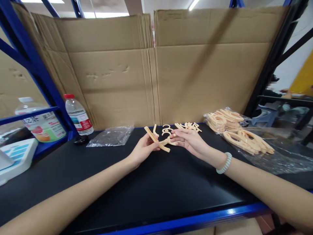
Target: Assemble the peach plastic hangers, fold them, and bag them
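Peach plastic hanger [156, 138] pinched in the left hand [141, 151], right hand [189, 140] closed on its hook end, above the counter [156, 186].
Few loose hangers [188, 126] lie behind; two bagged heaps [234, 129] remain at right, one empty bag [111, 136], two bottles [78, 115].

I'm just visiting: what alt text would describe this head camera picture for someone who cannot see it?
Two bare hands meet over a black table, the left hand and right hand together holding a small peach plastic hanger. More hangers lie on clear plastic to the right; a water bottle stands left, before cardboard sheets.
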A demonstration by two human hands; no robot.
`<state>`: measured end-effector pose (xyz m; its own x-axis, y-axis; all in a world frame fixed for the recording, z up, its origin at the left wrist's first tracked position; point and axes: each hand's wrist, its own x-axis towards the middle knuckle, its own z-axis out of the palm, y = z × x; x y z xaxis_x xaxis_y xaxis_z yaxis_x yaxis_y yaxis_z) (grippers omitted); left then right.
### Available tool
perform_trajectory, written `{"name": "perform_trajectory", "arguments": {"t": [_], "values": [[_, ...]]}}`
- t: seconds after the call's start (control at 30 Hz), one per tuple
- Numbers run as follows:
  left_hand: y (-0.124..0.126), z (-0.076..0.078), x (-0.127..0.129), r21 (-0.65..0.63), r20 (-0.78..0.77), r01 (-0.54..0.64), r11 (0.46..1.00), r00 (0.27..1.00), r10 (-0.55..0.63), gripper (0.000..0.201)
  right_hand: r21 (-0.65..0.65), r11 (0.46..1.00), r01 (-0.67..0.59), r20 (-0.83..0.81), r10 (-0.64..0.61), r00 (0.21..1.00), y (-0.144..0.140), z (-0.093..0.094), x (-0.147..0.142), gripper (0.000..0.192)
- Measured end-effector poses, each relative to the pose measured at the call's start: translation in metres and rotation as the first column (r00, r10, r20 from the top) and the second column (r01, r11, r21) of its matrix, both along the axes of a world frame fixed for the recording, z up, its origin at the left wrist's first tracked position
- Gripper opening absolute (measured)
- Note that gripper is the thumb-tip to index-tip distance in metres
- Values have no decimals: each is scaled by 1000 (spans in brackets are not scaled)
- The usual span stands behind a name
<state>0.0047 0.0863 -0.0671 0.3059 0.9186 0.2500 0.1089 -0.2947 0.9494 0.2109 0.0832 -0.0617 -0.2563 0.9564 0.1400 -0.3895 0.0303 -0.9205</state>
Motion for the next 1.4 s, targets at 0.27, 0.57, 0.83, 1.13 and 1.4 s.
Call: {"name": "perform_trajectory", "arguments": {"t": [0.27, 0.57, 0.83, 1.13, 1.4], "values": [[-15, -8, 2, 104, 37, 12, 995, 999, -16, 20, -25, 1000, -2, -8, 1, 1000, 0, -15, 5, 28], [-13, -10, -1, 141, 31, -102, 985, 995, 99, 15, -73, 996, -49, 162, 60, 985, -4, -8, 8, 16], [-14, -10, -1, 136, 19, -110, 985, 994, 108, 16, -111, 987, -116, 184, 135, 974, -5, -11, 5, 17], [-14, -11, -1, 185, -32, -91, 979, 995, 99, 14, -117, 987, -112, 201, 134, 970, -5, -17, 3, 21], [-15, -11, 0, 138, -6, -43, 990, 999, 44, 17, -55, 998, -2, 225, 14, 974, -5, -18, -3, 28]]}}
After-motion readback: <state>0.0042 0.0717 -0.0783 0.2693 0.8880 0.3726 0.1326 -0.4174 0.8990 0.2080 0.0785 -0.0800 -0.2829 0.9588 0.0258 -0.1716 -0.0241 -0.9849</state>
